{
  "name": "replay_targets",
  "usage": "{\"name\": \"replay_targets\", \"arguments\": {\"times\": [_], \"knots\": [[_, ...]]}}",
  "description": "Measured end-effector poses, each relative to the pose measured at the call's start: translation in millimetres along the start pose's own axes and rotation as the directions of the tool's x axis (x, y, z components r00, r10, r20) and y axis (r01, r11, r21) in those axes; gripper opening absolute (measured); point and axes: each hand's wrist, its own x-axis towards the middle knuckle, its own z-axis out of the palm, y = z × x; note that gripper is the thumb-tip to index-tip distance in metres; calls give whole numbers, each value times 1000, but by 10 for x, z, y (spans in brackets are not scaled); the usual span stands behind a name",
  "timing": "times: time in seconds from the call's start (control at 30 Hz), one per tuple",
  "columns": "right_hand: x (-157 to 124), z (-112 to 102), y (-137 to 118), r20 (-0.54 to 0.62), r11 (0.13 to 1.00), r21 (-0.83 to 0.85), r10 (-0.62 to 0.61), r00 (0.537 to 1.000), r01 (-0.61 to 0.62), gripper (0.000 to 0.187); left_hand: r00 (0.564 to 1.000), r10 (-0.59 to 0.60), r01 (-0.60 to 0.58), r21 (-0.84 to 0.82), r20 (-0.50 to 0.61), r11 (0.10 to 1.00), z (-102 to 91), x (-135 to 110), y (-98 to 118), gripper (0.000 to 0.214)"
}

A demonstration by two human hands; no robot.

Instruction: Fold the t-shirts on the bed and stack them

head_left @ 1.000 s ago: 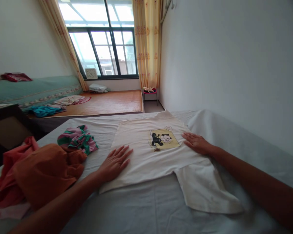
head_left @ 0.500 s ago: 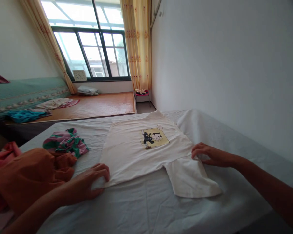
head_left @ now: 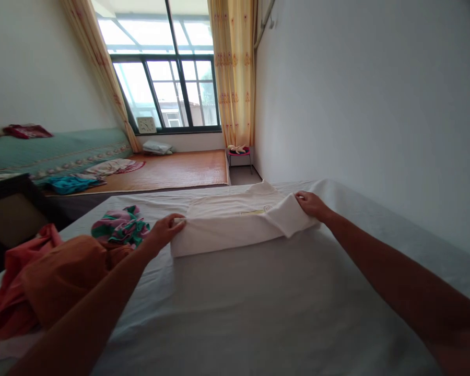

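Near hem of the white T-shirt point(head_left: 235, 232) carried up & over: shirt now lies doubled across the bed point(head_left: 258, 308).

Half a sec ago it lay flat, print up, w/ both hands just pinching its near edge. Now the left hand point(head_left: 166, 230) is at the shirt's left end, fingers curled shut on the fabric. The right hand point(head_left: 311, 204) is at its right end, also closed on cloth, w/ the sleeve point(head_left: 293, 216) folded in under it. The yellow print point(head_left: 254, 211) is nearly covered, only a sliver showing past the folded edge, so one fold is down and the shirt is approx half as deep. An orange garment point(head_left: 62, 282) & striped cloth point(head_left: 119, 225) sit left of the shirt, apart from it, unmoved.
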Motion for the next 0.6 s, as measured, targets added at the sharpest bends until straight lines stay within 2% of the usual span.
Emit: {"name": "replay_targets", "arguments": {"times": [0.07, 0.13, 0.2, 0.37, 0.43, 0.5, 0.6], "knots": [[245, 117, 2, -47, 992, -80, 94, 995, -97, 49, 983, -167, 155, -146, -76, 977, 76, 158, -55, 64], [341, 181, 88, -19, 983, -110, 145, 989, -146, 51, 964, -250, 227, -211, -89, 951, 123, 185, -126, 71], [306, 195, 234, 11, 978, -130, 164, 986, -161, 52, 972, -223, 205, -213, -68, 955, 133, 127, -191, 76], [-33, 192, 613, -20, 957, -129, 261, 965, -261, 68, 993, -115, 119, -123, 39, 985, 145, -18, -209, 83], [-159, 209, 687, 34, 976, -25, 215, 976, -214, 68, 997, -70, 72, -55, 41, 996, 181, -21, -180, 78], [-250, 203, 700, 66, 988, 117, 91, 994, -98, 60, 999, -13, 13, -9, 35, 1000, 203, -11, -155, 70], [-348, 89, 656, 19, 961, 275, -23, 1000, 17, 51, 995, 42, -41, -14, 88, 999, 143, -16, -128, 62]]}}
